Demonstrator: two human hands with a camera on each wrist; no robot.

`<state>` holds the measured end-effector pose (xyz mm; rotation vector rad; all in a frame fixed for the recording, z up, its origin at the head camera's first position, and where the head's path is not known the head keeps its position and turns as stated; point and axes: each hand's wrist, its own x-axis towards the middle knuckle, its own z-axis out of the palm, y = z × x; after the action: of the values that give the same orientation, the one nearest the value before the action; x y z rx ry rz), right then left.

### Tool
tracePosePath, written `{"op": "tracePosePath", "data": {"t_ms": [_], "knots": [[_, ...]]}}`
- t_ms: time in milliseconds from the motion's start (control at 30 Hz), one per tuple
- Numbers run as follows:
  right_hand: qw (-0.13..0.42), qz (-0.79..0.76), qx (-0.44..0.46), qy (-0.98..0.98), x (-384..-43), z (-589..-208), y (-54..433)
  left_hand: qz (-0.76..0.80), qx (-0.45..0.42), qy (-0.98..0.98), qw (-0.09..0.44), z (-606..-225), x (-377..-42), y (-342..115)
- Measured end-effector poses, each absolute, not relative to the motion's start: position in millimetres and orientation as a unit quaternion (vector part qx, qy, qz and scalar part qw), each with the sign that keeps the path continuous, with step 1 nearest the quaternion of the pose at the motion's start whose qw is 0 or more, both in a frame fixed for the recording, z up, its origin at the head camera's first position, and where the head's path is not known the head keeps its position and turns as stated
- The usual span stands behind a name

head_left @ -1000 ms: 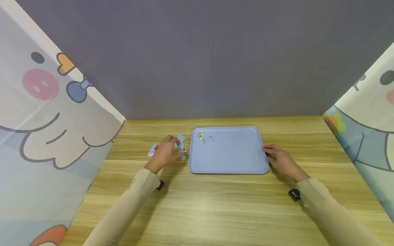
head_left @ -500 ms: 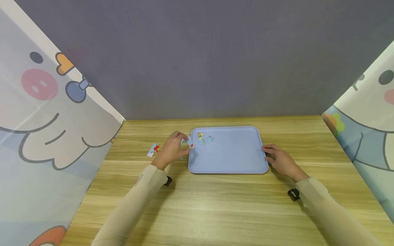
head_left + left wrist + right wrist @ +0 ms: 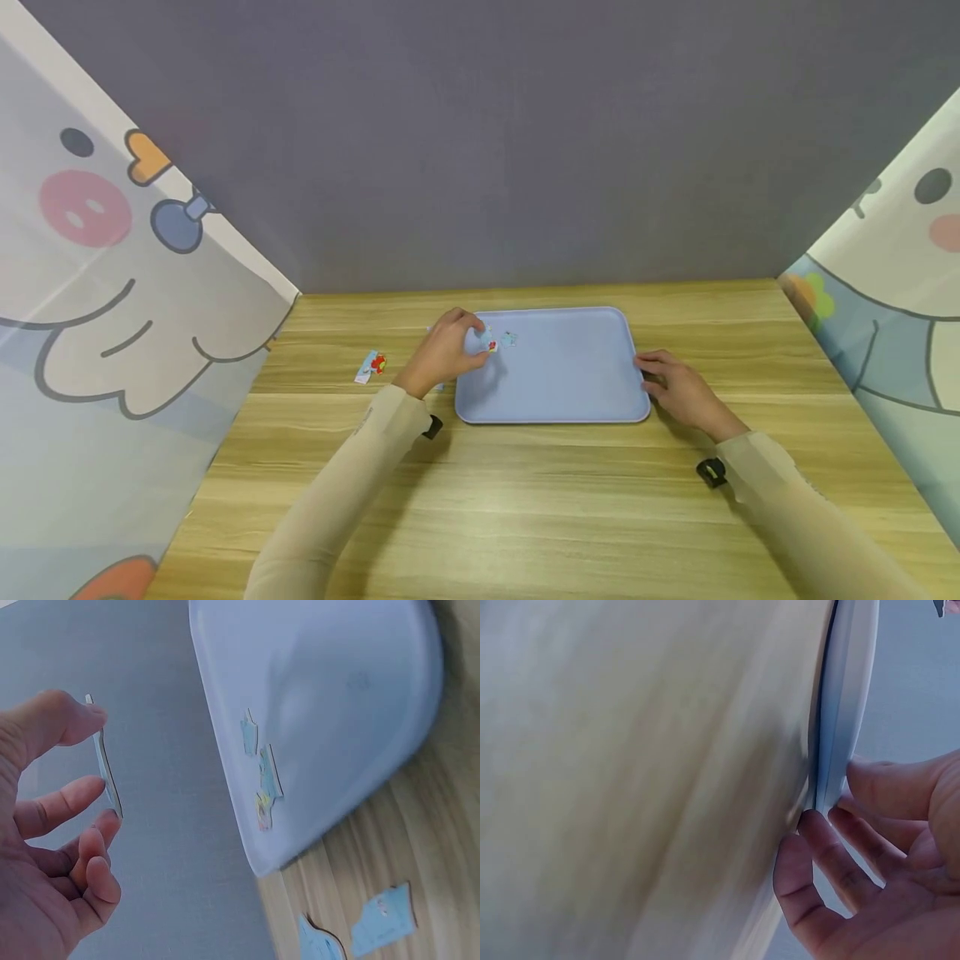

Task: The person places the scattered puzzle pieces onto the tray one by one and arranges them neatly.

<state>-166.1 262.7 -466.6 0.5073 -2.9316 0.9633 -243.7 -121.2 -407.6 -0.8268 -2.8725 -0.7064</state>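
My left hand (image 3: 448, 350) pinches a light blue puzzle piece (image 3: 109, 778) between thumb and fingertips, above the left part of the tray. The pale blue tray (image 3: 558, 379) lies flat on the table. Inside it are a small light blue puzzle piece (image 3: 509, 339) and, in the left wrist view, a blue piece (image 3: 269, 772) beside a yellow and pink one (image 3: 264, 811). At the tray's right side my right hand (image 3: 681, 390) grips the rim (image 3: 855, 697), thumb on one side and fingers on the other.
On the wooden table (image 3: 480, 508), left of the tray, lies a puzzle piece with red on it (image 3: 378, 364). Two more blue pieces, one fully in view (image 3: 384, 919), lie near the tray corner. A grey partition (image 3: 525, 150) stands behind the table.
My left hand has carried the puzzle piece rightward from the table, across the tray's left edge, to above the tray. The right hand has stayed at the rim.
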Motion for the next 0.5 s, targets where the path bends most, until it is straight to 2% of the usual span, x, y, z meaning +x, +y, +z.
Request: {"op": "tracePosePath", "data": {"t_ms": [500], "knots": [[0.001,0.3,0.164,-0.94,-167,-462,263,-0.232,-0.294,-0.927,0.005,-408,-257,-100]]}}
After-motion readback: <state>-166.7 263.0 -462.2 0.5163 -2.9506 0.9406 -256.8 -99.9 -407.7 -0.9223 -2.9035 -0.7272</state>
